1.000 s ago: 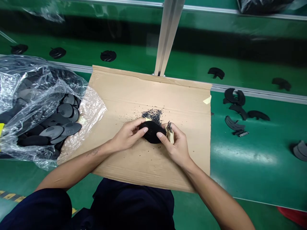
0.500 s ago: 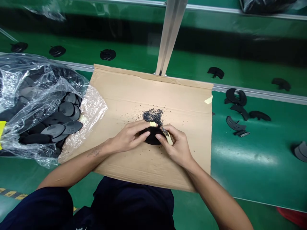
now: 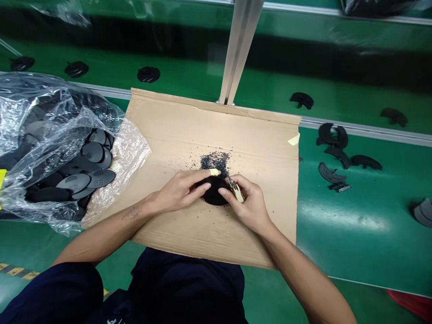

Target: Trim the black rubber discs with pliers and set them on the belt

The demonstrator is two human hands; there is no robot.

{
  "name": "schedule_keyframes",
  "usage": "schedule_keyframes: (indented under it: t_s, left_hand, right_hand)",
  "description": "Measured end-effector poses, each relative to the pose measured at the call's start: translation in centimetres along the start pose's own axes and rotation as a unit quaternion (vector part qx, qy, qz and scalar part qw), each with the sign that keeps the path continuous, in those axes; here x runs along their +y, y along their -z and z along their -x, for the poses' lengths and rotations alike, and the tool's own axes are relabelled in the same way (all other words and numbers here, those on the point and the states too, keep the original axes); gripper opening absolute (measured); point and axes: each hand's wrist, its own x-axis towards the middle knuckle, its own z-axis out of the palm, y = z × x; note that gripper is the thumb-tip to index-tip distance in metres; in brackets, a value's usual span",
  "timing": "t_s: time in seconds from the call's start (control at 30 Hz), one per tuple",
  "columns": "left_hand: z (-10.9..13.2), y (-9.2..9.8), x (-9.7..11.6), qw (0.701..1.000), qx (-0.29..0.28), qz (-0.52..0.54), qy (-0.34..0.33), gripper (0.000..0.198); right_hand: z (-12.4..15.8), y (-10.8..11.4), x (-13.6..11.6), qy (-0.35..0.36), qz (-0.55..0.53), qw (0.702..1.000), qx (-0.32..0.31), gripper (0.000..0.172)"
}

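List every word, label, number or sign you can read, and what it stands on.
Readable text: none.
Gray disc in the plastic bag: marking, too small to read.
Dark clothing: white marking, cut off, unreadable.
Light strip by the curved black parts: too blurred to read.
Left forearm: dark mark, unreadable.
Held black disc: no legible text.

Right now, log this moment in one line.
left hand: holds round black disc | right hand: holds disc, cream-handled metal cutters | surface: brown cardboard sheet, scattered black bits
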Motion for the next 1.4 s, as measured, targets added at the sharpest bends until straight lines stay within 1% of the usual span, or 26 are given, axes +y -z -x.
schedule_keyframes:
  t_s: [0.23, 0.4, 0.57, 0.67, 0.77, 0.83, 0.9, 0.97, 1.07, 1.23, 1.3, 1.4]
  left_hand:
    - [0.0, 0.4, -0.2, 1.000, -0.018, -0.013, -0.017, 0.034]
    - [0.0, 0.6, -0.4, 0.999, -0.025, -0.021, -0.024, 0.034]
    - [0.0, 0.5, -0.4, 0.999, -0.018, -0.033, -0.039, 0.032]
    - [0.2, 0.2, -0.4, 0.998, -0.012, -0.033, -0.049, 0.032]
    - [0.2, 0.0, -0.4, 0.999, 0.003, -0.024, -0.038, 0.035]
    - [0.0, 0.0, -0.2, 0.999, 0.022, -0.015, -0.025, 0.034]
    - [-0.2, 0.1, -0.1, 0.999, 0.039, 0.005, -0.028, 0.030]
    - [-0.5, 0.3, 0.0, 0.997, 0.055, 0.030, -0.048, 0.027]
    - [-0.6, 0.4, 0.2, 0.994, 0.070, 0.052, -0.064, 0.026]
    - [-0.6, 0.4, 0.4, 0.992, 0.056, 0.102, -0.054, 0.028]
    - [-0.5, 0.2, 0.5, 0.989, 0.057, 0.127, -0.052, 0.030]
    - [-0.4, -0.1, 0.7, 0.987, 0.068, 0.141, -0.045, 0.031]
  right_hand:
    - [-0.1, 0.0, 0.1, 0.005, 0.004, 1.000, -0.002, 0.035]
    - [0.0, -0.1, 0.2, -0.004, 0.016, 1.000, -0.002, 0.037]
    - [0.0, 0.0, 0.1, -0.003, 0.014, 1.000, -0.011, 0.036]
    - [0.1, 0.0, 0.1, 0.012, 0.034, 0.999, -0.013, 0.032]
    - [0.2, 0.0, 0.1, 0.050, 0.070, 0.996, 0.003, 0.023]
    - [0.3, 0.2, 0.2, 0.099, 0.098, 0.990, 0.013, 0.014]
    - [0.4, 0.4, 0.2, 0.161, 0.122, 0.979, 0.014, 0.007]
    - [0.4, 0.6, 0.3, 0.211, 0.140, 0.967, 0.008, 0.009]
    - [0.4, 0.8, 0.5, 0.252, 0.159, 0.955, 0.002, 0.015]
    - [0.3, 0.9, 0.8, 0.320, 0.157, 0.934, 0.007, 0.022]
    - [0.4, 0.8, 0.9, 0.329, 0.146, 0.933, 0.008, 0.025]
    - [0.5, 0.5, 1.1, 0.320, 0.127, 0.939, 0.007, 0.029]
